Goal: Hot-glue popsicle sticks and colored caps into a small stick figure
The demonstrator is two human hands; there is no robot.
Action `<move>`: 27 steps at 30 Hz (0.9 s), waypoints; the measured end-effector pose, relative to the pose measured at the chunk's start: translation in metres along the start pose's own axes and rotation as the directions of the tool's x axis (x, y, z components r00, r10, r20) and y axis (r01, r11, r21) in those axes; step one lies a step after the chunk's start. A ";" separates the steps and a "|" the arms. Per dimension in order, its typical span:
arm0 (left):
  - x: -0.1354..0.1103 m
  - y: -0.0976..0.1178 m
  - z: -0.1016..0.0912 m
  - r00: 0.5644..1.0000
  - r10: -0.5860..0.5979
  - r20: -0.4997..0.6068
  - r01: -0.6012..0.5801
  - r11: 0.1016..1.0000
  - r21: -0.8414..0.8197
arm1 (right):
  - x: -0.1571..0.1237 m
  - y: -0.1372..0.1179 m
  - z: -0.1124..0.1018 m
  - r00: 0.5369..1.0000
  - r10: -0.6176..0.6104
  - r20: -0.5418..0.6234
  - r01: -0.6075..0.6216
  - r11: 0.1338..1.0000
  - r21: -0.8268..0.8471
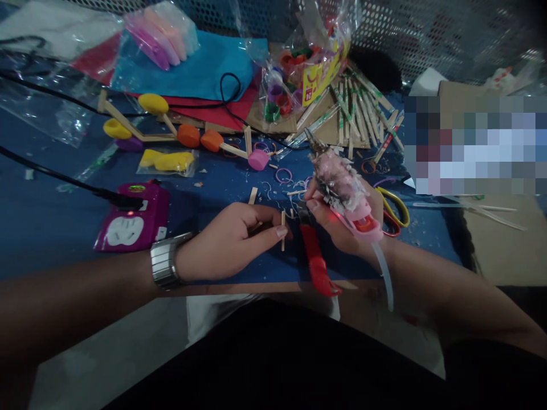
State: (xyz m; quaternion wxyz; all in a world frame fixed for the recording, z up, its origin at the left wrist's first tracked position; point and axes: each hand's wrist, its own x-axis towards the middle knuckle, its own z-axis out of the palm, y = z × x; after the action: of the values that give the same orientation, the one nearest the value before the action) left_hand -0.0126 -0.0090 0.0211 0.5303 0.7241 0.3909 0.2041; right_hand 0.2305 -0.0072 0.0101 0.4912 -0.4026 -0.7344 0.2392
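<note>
My left hand [233, 239], with a metal-band watch on its wrist, is closed on a short wooden stick [282, 232], pinched upright at thumb and fingertips. Another wooden piece [253, 196] juts out behind the fingers; whether the two are joined is hidden. In my right hand [342, 228] is a pink glue gun [342, 176], its front crusted with whitish glue and its nozzle pointing away to the upper left. A translucent glue stick [387, 279] hangs from its rear. Between the hands lies a red-handled tool [316, 256], probably a cutter.
A purple power strip [132, 216] with a plugged cable stands left. Behind are stick pieces joined with coloured caps [188, 135], a yellow clay packet [166, 162], a bag of caps [294, 80] and wrapped sticks [359, 111]. Yellow-and-red scissors [395, 208] lie right, near cardboard [506, 245].
</note>
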 end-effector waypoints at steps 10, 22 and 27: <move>-0.001 0.004 0.001 0.989 0.060 -0.137 -0.066 0.997 -0.043 | -0.002 -0.002 0.000 0.999 0.022 0.025 -0.023 0.999 0.043; -0.004 0.009 0.000 0.954 0.063 -0.294 -0.070 0.997 -0.014 | -0.004 0.000 -0.007 0.989 -0.020 0.149 0.013 0.999 0.049; -0.004 0.008 0.000 0.961 0.052 -0.272 -0.063 0.997 -0.031 | -0.005 0.004 -0.006 0.992 -0.009 0.127 -0.002 0.997 0.081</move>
State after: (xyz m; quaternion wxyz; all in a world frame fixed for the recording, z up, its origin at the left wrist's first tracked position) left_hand -0.0118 -0.0130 0.0288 0.4799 0.6898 0.4343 0.3245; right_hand 0.2380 -0.0099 0.0068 0.4597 -0.3650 -0.7547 0.2931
